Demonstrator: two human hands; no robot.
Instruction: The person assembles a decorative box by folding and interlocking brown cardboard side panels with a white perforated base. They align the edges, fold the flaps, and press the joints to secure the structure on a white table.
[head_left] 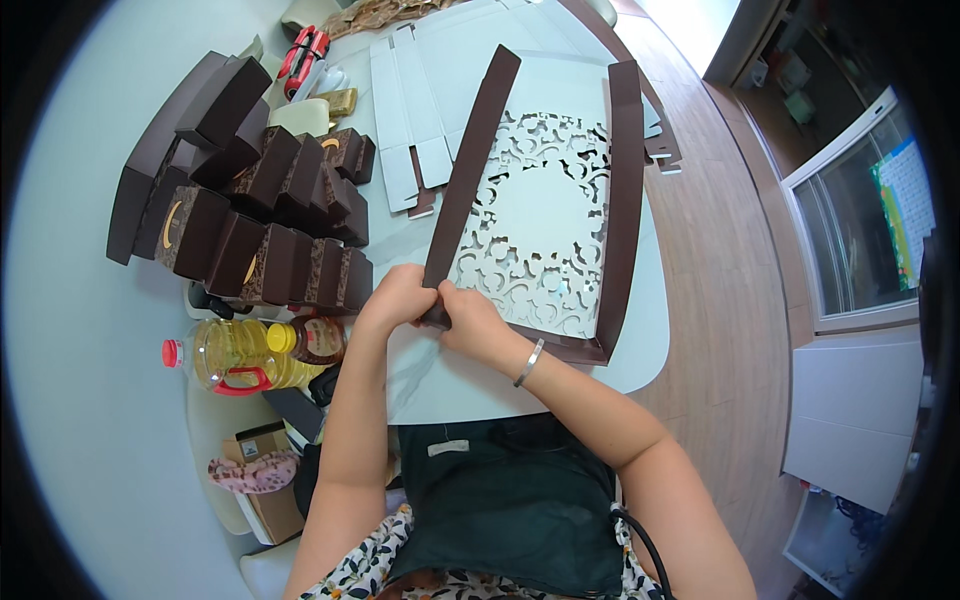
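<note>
A long cardboard box tray lies on the white table in front of me, with dark brown walls folded up along its sides. Its pale bottom is cut through with a curling lattice around a plain oval middle. At the near left corner of the tray, my left hand is closed on the cardboard from outside. Beside it, my right hand pinches the same corner, thumb close to the left fingers. The fingers hide the corner fold itself. The near wall runs right from my hands to a formed corner.
Finished brown boxes are stacked at the left. Flat white cardboard blanks lie behind the tray. An oil bottle and a brown bottle with a yellow cap stand by my left forearm. The table's rounded edge is at right.
</note>
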